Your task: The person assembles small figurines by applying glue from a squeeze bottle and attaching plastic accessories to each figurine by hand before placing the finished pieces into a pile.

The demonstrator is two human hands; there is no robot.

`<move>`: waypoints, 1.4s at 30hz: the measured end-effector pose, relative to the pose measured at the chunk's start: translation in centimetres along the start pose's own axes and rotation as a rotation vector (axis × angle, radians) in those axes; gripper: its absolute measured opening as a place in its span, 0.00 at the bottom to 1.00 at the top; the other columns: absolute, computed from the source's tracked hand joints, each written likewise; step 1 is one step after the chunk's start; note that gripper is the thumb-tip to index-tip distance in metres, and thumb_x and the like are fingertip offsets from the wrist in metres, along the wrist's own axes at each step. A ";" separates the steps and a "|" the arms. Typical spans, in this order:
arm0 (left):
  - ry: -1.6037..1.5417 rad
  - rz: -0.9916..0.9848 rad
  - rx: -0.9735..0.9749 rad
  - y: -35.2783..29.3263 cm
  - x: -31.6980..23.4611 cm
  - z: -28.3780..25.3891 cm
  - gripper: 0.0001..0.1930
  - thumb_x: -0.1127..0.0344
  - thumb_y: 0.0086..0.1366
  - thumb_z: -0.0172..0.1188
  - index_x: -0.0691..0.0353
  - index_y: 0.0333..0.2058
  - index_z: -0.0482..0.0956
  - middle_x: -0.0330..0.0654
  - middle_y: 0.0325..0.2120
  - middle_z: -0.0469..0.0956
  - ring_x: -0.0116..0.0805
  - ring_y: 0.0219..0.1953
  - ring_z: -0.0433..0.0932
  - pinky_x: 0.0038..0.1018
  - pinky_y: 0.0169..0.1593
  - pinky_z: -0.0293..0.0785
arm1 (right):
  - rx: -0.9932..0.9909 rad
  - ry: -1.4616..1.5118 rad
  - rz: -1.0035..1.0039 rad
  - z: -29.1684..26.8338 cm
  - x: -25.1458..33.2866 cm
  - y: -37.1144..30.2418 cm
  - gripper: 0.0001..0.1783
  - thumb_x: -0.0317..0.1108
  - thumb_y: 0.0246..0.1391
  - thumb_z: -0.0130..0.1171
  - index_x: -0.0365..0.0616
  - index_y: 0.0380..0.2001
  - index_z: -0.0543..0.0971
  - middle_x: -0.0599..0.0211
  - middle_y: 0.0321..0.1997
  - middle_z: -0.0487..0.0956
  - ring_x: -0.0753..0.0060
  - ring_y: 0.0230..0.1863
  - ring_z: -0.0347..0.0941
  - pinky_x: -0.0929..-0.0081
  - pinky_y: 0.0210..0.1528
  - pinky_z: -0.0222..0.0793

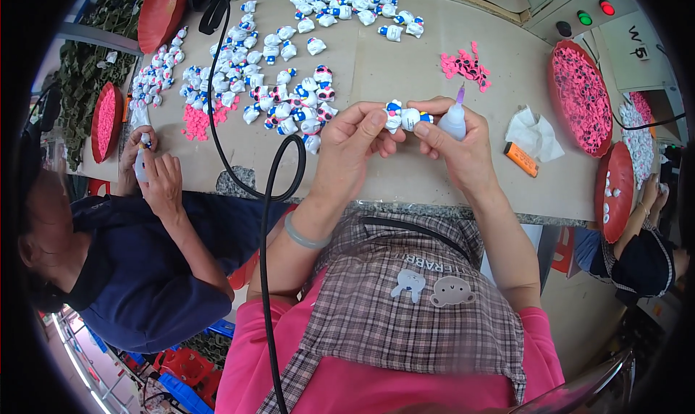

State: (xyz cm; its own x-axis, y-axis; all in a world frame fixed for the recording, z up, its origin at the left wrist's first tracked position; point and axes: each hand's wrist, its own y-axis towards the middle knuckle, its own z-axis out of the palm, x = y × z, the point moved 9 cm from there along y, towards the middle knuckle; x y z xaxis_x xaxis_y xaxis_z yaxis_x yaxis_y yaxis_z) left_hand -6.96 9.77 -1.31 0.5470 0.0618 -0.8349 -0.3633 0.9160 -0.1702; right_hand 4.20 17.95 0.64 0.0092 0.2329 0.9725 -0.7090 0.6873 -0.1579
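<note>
Fingers (376, 128) of the left hand (355, 142) pinch the small white figurine (402, 116) above the surface's (405, 74) near edge, best held steady while the right hand (463, 150), wrapped around the glue bottle (455, 121), keeps its nozzle tip close.

A beige tabletop (405, 59) with a speckled stone edge is seen beyond the hands; a grey control panel (579, 9) is set far right.

Left hand (352, 140) pinches small white figurine (402, 116); right hand (461, 145) grips glue bottle (455, 119), nozzle apparently up.
</note>
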 end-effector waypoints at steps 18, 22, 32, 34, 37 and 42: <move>-0.187 -0.174 0.055 0.0 0.8 0.4 0.13 0.60 0.69 0.51 0.64 0.39 0.77 0.42 0.28 0.80 0.23 0.27 0.75 0.18 0.34 0.73 | 0.015 -0.216 -0.307 0.0 2.5 0.3 0.14 0.22 0.48 0.63 0.40 0.41 0.80 0.69 0.35 0.78 0.82 0.31 0.73 0.85 0.31 0.70; -0.041 -0.134 0.040 0.0 0.1 -0.3 0.13 0.59 0.68 0.53 0.64 0.39 0.77 0.40 0.28 0.80 0.22 0.27 0.75 0.17 0.33 0.72 | -0.017 -0.129 -0.152 0.2 2.1 0.4 0.12 0.23 0.51 0.61 0.39 0.41 0.78 0.70 0.37 0.77 0.85 0.29 0.72 0.87 0.29 0.70; -0.141 -0.243 0.135 -0.4 -0.8 -1.0 0.13 0.60 0.67 0.55 0.65 0.38 0.77 0.40 0.26 0.79 0.21 0.24 0.75 0.16 0.29 0.72 | 0.175 -0.708 -0.799 3.8 6.3 -0.8 0.22 0.22 0.40 0.64 0.43 0.44 0.78 0.63 0.37 0.78 0.67 0.33 0.77 0.77 0.34 0.73; -0.199 -0.276 0.181 -0.6 -0.4 -0.9 0.13 0.59 0.67 0.55 0.65 0.37 0.77 0.39 0.25 0.79 0.21 0.24 0.75 0.16 0.29 0.72 | 0.174 -0.729 -0.830 4.0 6.4 -0.9 0.23 0.23 0.39 0.65 0.43 0.44 0.79 0.62 0.37 0.78 0.66 0.33 0.78 0.75 0.34 0.73; -0.200 -0.250 0.149 -0.8 -0.5 -1.3 0.13 0.61 0.67 0.54 0.66 0.42 0.76 0.40 0.26 0.78 0.23 0.25 0.75 0.16 0.28 0.70 | 0.166 -0.740 -0.833 4.3 6.4 -1.1 0.22 0.23 0.39 0.66 0.41 0.43 0.79 0.60 0.36 0.79 0.66 0.34 0.77 0.75 0.35 0.72; -0.013 -0.104 0.122 -1.0 -2.8 -2.0 0.13 0.62 0.67 0.54 0.65 0.44 0.76 0.41 0.27 0.79 0.23 0.26 0.75 0.17 0.29 0.71 | 0.169 -0.617 -0.729 5.1 5.5 0.0 0.21 0.22 0.41 0.67 0.38 0.43 0.79 0.60 0.37 0.80 0.70 0.35 0.77 0.79 0.34 0.72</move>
State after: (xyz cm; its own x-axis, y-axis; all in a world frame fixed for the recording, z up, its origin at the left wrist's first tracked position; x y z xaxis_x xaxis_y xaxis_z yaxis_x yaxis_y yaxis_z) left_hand -9.60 7.85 0.13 0.5866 -0.0313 -0.8093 -0.2105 0.9590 -0.1897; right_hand 0.69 15.73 6.81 0.1489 -0.6463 0.7484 -0.7681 0.4011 0.4992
